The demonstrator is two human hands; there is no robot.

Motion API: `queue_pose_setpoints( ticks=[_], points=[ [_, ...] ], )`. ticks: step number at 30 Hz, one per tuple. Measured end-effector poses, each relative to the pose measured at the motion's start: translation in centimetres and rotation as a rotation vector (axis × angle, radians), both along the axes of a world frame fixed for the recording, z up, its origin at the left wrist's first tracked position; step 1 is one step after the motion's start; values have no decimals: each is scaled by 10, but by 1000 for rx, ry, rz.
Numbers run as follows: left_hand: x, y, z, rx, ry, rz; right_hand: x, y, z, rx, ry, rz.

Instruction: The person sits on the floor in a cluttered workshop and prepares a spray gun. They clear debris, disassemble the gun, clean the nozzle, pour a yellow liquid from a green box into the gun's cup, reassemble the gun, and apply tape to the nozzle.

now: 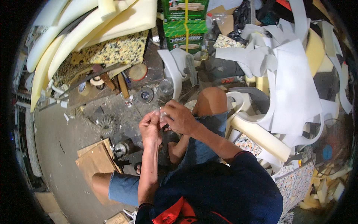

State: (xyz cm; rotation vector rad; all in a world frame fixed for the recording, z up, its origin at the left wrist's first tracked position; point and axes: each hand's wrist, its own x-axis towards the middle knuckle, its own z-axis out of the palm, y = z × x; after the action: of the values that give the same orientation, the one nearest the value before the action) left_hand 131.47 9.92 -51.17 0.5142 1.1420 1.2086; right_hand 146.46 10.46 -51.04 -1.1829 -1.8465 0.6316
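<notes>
In front of my body, my left hand (150, 127) and my right hand (179, 117) meet with their fingertips pinched together. Between them shows a small whitish piece (162, 115), too small and too covered by the fingers to name. Both hands are closed around it, held up above the grey floor. Just beyond the hands stand a clear jar (166, 87) and a round dark tin (145, 95). Near my left forearm is a metal cup-like tool (124, 148), seemingly a spray gun, beside a flat piece of cardboard (95, 160).
A coiled hose (107, 124) lies at left on the floor. A low board beyond holds a tape roll (82, 88) and wooden-handled tools (123, 86). Foam strips (71, 50) fill the far left. White foam sheets (296, 89) pile up at right, near a fan (328, 151). Green boxes (185, 35) stand far.
</notes>
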Motion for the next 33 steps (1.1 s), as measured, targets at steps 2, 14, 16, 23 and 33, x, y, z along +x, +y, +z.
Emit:
queue_pose_setpoints(
  ticks=[2,14,16,23,33],
  points=[
    [-1,2,-8,58,-76,-35,9,-1,0,48,-23,83],
    [1,8,19,40,-108,-281,33,8,21,244,33,222],
    [5,5,23,179,228,-279,30,10,22,143,120,196],
    [31,3,26,360,404,-163,39,10,25,77,167,-7],
    [52,23,42,459,258,-221,113,24,88,-107,159,-289]
  ],
)
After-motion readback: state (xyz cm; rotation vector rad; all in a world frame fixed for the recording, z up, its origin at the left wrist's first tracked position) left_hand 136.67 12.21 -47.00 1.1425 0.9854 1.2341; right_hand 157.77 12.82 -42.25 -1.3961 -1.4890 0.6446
